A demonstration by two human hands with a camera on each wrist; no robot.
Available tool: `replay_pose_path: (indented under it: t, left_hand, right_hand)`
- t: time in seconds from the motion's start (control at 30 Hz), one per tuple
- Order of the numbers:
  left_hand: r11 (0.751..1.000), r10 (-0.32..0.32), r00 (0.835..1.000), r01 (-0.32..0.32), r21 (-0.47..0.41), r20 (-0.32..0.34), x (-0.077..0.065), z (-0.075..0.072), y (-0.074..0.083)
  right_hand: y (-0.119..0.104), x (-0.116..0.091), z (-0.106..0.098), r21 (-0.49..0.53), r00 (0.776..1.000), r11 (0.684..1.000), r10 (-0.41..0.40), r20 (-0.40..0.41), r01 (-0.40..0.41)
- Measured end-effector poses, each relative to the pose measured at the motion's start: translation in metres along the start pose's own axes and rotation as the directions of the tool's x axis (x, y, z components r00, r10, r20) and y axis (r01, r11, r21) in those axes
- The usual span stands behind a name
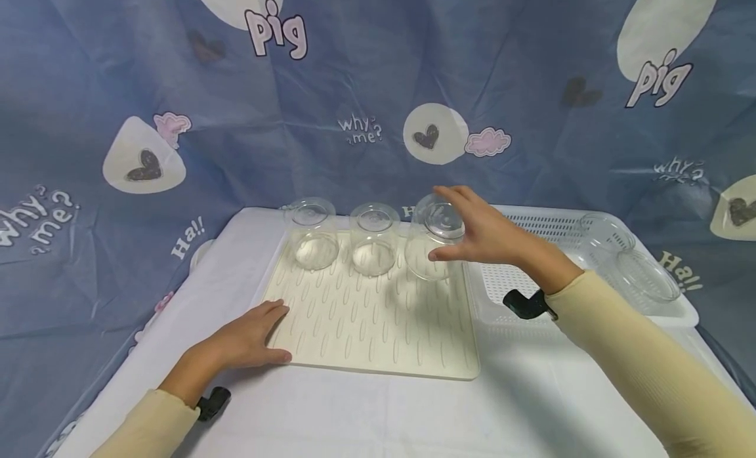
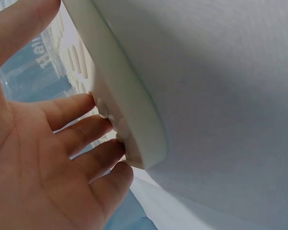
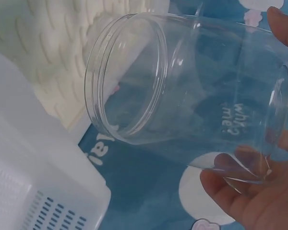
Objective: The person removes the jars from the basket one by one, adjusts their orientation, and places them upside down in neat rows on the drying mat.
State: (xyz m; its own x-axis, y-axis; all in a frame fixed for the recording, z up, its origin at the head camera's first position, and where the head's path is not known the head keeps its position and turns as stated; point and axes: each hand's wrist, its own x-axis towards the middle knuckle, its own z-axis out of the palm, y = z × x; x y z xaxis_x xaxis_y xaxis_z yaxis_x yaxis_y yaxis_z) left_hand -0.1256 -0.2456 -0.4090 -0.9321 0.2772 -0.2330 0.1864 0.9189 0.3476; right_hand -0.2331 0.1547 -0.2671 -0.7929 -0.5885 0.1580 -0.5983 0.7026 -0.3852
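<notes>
My right hand [image 1: 487, 231] grips a clear jar [image 1: 422, 248] near its base, thumb on one side and fingers on the other. The jar is mouth down over the right back part of a cream ridged mat [image 1: 366, 327]; whether its rim touches the mat I cannot tell. In the right wrist view, the jar [image 3: 206, 96] looks see-through, with a ringed rim. Two more clear jars, one at the left [image 1: 311, 238] and one in the middle [image 1: 374, 245], stand mouth down in the same row. My left hand [image 1: 245, 336] rests its extended fingers [image 2: 81, 134] on the mat's front left edge.
A white perforated basket [image 1: 496, 317] stands right of the mat, with clear round glassware [image 1: 646, 274] lying at its right side. White cloth [image 1: 331, 412] covers the table. A blue printed curtain [image 1: 354, 64] hangs behind.
</notes>
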Motion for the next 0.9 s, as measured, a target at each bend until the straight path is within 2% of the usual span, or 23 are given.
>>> replay_pose_path:
  t: [0.43,0.67,0.9]
  left_hand:
    - [1.0,0.0,1.0,0.0,0.006,0.0,0.001,-0.001,0.0]
    - [1.0,-0.004,1.0,0.004,0.01,0.006,0.001,-0.002,0.002]
    - [1.0,-0.008,1.0,0.008,0.0,0.002,0.002,-0.001,0.002]
  right_hand:
    - [0.015,0.03,0.001,0.011,0.987,0.99,0.138,0.083,-0.14]
    - [0.027,0.037,0.008,0.022,0.978,0.981,0.188,0.092,-0.191]
    - [0.037,0.043,0.017,0.06,0.959,0.966,0.242,0.149,-0.253]
